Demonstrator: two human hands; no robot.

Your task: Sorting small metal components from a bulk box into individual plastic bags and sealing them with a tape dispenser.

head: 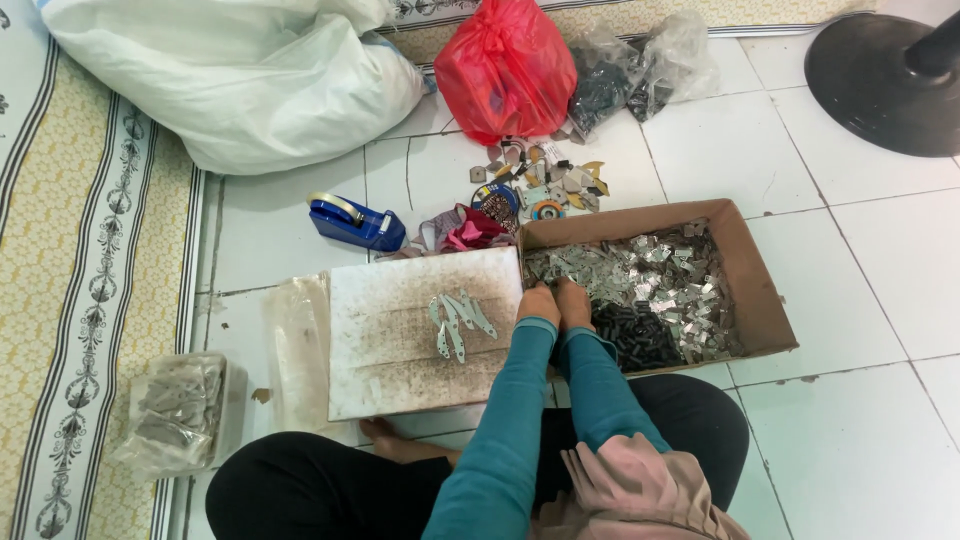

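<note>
Two hands reach together into a cardboard box (760,300) of small metal parts on a tiled floor (860,440).

The left hand (539,303) and right hand (574,301), in teal sleeves, rest side by side on the shiny metal pieces (655,285) at the box's 9 o'clock edge; the fingers curl down into the pile, so I cannot tell whether they pinch anything. Dark parts (628,335) sit at the box's 6 o'clock. Just beside the hands, at 9 o'clock, a stained white board (400,350) carries only a few finished-looking silver pieces (458,320), while the box stays heaped, so most of the sorting appears to remain. At 12 o'clock lie a blue tape dispenser (355,222), a red bag (507,65) and a large white sack (240,80).
</note>
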